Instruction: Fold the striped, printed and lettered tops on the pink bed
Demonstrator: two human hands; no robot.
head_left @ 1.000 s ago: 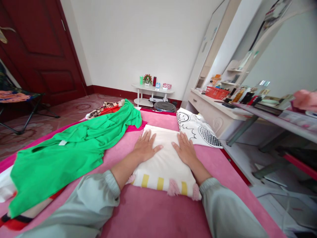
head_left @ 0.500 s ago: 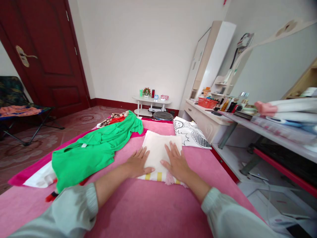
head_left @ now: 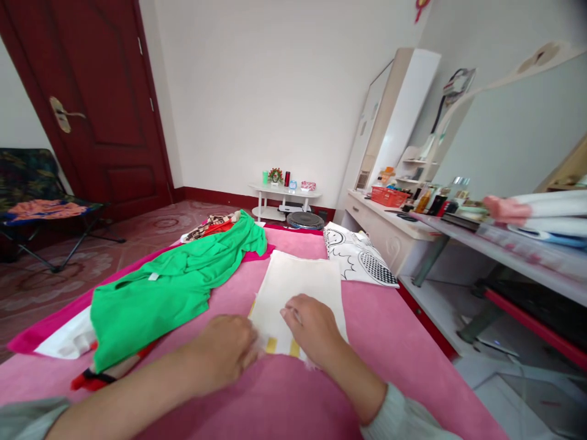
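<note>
A folded cream cloth [head_left: 298, 275] with yellow stripes and a fringe along its near edge lies on the pink bedspread [head_left: 380, 342]. My left hand [head_left: 227, 351] is at the cloth's near left corner, its fingers bent and smeared by motion. Whether it grips that corner does not show. Over the near right part of the cloth is my right hand [head_left: 314, 327], fingers curled in and closed. What is in them, if anything, is hidden. Left of the cloth lies a spread green garment [head_left: 169, 284].
Beyond the cloth on the right lies a folded white cloth with black drawings [head_left: 358, 253]. A patterned garment [head_left: 213, 225] lies at the far left of the bed. A dressing table with a red basket [head_left: 389, 197] and a grey-topped table [head_left: 499, 241] stand along the right.
Both hands lay flat and spread on the cloth before. Now their fingers are bent. My left hand has moved down and left; my right hand has come nearer me. The view has shifted slightly.
</note>
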